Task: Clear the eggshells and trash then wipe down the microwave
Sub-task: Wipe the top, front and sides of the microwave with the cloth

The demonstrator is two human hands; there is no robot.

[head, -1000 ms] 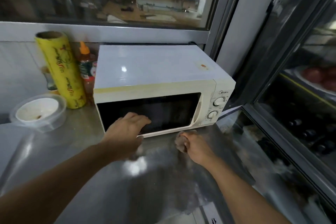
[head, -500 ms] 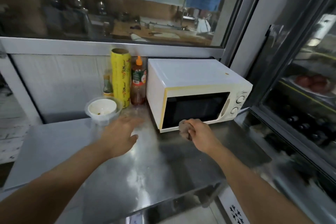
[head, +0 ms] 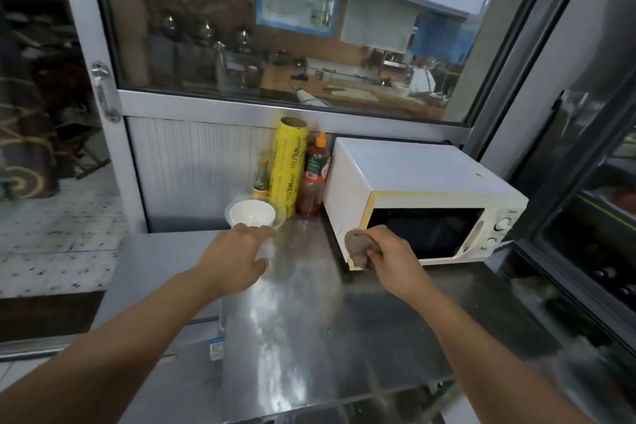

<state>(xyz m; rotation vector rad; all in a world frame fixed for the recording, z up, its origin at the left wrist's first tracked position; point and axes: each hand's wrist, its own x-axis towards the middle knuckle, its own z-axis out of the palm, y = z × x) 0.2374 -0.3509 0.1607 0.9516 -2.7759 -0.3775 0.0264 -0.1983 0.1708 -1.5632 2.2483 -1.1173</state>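
Since the frame a second ago, the left hand (head: 234, 256) has left the microwave door and swung leftward over the worktop, and the view has pulled back and turned left. That left hand now hovers palm down with its fingers spread and loose, holding nothing, its fingertips just in front of the clear plastic container with a white bowl inside (head: 254, 214); whether they touch its rim I cannot tell. The right hand (head: 389, 256) is curled around a crumpled brownish-grey cloth (head: 356, 246), pinching it between thumb and fingers right at the lower left front corner of the microwave.

The white and cream box-shaped microwave oven (head: 413, 175) stands on the shiny stainless steel worktop (head: 309, 337), its dark-windowed door closed, two round dials at the right of its front. Just to its left stand a red sauce bottle with an orange cap (head: 314, 179), a tall yellow roll of cling film (head: 287, 165) and a small green-labelled bottle (head: 261, 179), all against the ribbed back panel. A glass window (head: 275, 27) runs above.
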